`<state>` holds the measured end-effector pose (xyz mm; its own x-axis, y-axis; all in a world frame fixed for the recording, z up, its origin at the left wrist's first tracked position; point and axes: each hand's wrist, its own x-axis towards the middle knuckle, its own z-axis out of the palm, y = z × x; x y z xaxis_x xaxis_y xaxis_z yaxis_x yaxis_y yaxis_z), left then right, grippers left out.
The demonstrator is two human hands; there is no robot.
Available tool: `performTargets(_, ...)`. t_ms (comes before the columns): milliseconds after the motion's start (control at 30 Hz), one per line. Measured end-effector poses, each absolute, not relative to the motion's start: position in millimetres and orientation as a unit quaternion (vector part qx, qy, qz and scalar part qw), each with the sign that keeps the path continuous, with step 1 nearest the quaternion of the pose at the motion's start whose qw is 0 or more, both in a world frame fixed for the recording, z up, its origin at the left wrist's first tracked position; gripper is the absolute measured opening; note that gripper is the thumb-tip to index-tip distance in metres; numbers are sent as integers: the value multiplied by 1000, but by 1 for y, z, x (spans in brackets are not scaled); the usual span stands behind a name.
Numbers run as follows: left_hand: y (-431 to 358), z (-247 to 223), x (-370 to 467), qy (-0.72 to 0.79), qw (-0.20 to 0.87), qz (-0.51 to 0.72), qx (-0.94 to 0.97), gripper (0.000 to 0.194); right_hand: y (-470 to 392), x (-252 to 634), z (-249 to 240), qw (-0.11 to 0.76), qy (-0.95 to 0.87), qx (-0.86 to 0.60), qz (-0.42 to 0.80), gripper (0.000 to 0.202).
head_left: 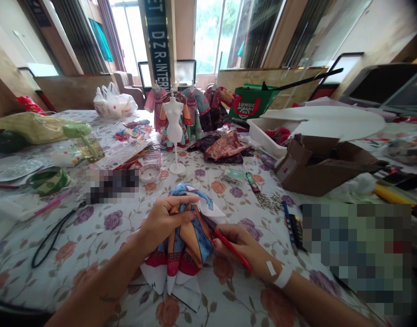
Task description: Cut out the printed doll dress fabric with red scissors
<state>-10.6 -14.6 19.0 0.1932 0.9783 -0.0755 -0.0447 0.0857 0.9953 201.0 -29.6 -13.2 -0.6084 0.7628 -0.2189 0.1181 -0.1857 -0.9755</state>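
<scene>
My left hand [172, 215] lies over a bunched printed cloth [184, 238] in blue, orange and red with white edges, its fingers closed on the upper part. Gathered folds of the cloth hang toward me, and white pointed ends spread on the table. In my right hand [233, 238] is a pair of red-handled scissors [240, 258], held at the cloth's right side. Their dark tip points up and left against the blue fold; whether the blades are apart is too small to tell. A white band circles my right wrist.
A white doll mannequin [174, 120] stands ahead, with several dressed mannequins behind. Folded dark red cloth [225, 147] lies beside it. To the right are a cardboard box [317, 165], a white bin [267, 138] and a blue pen [289, 227]. A tape roll [149, 173] lies left of centre.
</scene>
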Motion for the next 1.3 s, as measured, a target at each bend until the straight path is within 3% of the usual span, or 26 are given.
performTargets(1300, -14, 13, -10, 453, 546, 425, 562, 34, -25, 203, -20, 263, -630, -347, 643, 41)
